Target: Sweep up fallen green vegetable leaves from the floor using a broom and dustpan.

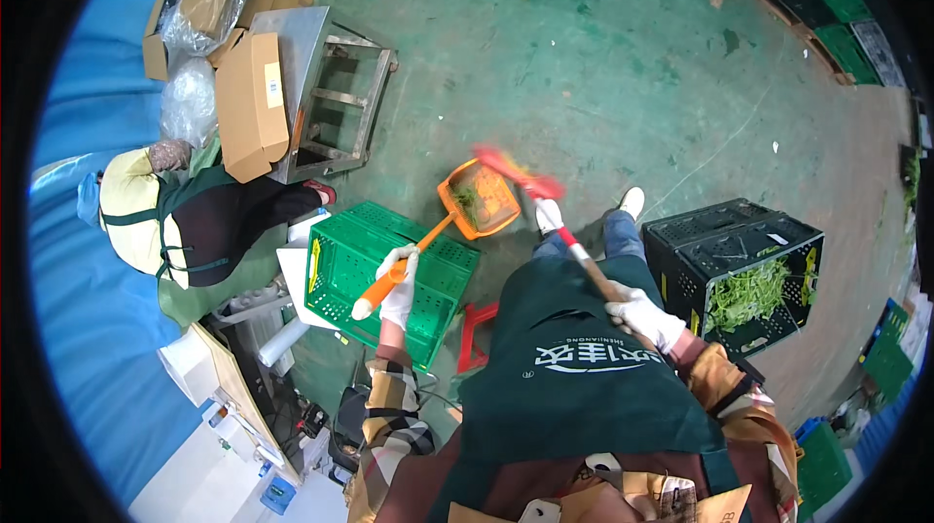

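My left hand (398,285), in a white glove, grips the handle of an orange long-handled dustpan (479,200); green plant scraps lie in its pan. In a white glove too, my right hand (645,315) is closed around the shaft of a broom (522,174) with a red head. The broom head is blurred, at the dustpan's right edge. Beneath my left forearm sits a green plastic crate (350,260). A black crate (693,249) holding leafy greens (750,294) stands to my right.
A metal-framed table (361,96) with cardboard boxes (252,100) is at the upper left. A person in a green apron (182,220) bends over beside it. A red stool (476,337) stands near my left side. Small white scraps dot the green floor (511,85).
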